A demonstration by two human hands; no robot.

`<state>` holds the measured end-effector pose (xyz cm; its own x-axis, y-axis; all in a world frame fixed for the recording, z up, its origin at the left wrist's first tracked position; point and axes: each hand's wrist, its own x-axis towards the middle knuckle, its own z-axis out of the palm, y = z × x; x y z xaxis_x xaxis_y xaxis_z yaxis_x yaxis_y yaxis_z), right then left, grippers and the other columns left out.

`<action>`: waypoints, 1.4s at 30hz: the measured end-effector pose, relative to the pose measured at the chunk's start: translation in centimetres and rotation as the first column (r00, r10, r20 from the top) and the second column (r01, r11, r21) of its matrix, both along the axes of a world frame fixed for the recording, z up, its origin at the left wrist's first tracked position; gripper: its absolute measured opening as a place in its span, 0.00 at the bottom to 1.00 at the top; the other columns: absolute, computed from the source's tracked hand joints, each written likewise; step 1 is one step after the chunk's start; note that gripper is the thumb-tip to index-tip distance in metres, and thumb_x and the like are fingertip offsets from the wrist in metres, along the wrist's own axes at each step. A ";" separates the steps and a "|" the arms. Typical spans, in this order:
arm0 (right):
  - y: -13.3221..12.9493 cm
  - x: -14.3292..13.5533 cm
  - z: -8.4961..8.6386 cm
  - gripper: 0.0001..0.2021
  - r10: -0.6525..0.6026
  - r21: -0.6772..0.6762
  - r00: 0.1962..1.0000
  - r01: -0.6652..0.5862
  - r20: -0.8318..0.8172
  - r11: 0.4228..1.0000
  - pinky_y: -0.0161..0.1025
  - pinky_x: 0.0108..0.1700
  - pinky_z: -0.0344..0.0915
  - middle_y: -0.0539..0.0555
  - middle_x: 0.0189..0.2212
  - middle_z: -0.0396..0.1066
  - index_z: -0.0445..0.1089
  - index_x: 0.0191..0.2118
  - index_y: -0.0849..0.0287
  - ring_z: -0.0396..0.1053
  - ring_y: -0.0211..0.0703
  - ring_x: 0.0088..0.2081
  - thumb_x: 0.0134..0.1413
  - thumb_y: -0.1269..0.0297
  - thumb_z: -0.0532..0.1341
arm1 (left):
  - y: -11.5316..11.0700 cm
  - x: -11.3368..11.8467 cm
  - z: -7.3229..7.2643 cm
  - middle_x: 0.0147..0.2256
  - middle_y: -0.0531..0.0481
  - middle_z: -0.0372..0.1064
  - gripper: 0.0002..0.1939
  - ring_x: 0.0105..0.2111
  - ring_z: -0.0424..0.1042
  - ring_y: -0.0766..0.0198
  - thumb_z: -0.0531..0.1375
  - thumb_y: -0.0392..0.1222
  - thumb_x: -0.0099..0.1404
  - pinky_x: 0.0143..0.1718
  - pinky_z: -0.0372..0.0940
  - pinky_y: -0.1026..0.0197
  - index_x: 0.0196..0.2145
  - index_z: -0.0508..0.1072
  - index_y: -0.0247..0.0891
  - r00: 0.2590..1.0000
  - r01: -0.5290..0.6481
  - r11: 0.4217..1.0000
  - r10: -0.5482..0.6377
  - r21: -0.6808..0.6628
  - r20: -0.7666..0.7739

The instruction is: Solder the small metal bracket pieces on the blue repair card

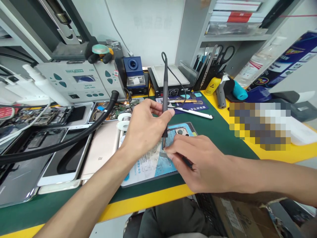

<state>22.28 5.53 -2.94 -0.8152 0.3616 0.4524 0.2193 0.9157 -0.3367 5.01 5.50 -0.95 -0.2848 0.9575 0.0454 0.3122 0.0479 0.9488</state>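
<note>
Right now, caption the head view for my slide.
Left hand holds a corded soldering iron; right hand beside its lower end.

A slim, dark-grey soldering iron (pixel 165 86) stands nearly upright mid-view, corded end toward twelve o'clock, its bare metal lower end toward six, at a small grey piece (pixel 162 153) there.

The person's left hand (pixel 148 127) and right hand (pixel 200 162) are bare, as are the slim forearms up to where the view cuts them off. The dark grey-green trousers (pixel 173 216) look plain and matte, the loose cloth softly creased over the lap.
</note>
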 end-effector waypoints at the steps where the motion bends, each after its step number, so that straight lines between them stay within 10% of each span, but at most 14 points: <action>1: 0.1 0.0 0.2 0.07 0.009 -0.028 1.000 -0.009 0.002 1.000 0.38 0.27 0.54 0.51 0.25 0.66 0.70 0.34 0.64 0.59 0.39 0.26 0.58 0.76 0.55 | 0.0 0.0 0.0 0.22 0.58 0.65 0.10 0.17 0.60 0.69 0.67 0.44 0.60 0.18 0.53 0.64 0.33 0.69 0.41 1.000 0.001 1.000 -0.001 0.000 -0.001; 42: 0.6 0.5 1.0 0.08 0.077 -0.059 0.997 -0.076 0.008 0.995 0.39 0.25 0.49 0.49 0.23 0.61 0.74 0.33 0.70 0.53 0.37 0.24 0.53 0.81 0.57 | 0.1 0.2 -0.1 0.27 0.54 0.68 0.13 0.21 0.63 0.70 0.68 0.47 0.60 0.18 0.54 0.66 0.33 0.69 0.39 0.999 -0.009 1.000 0.009 0.005 -0.044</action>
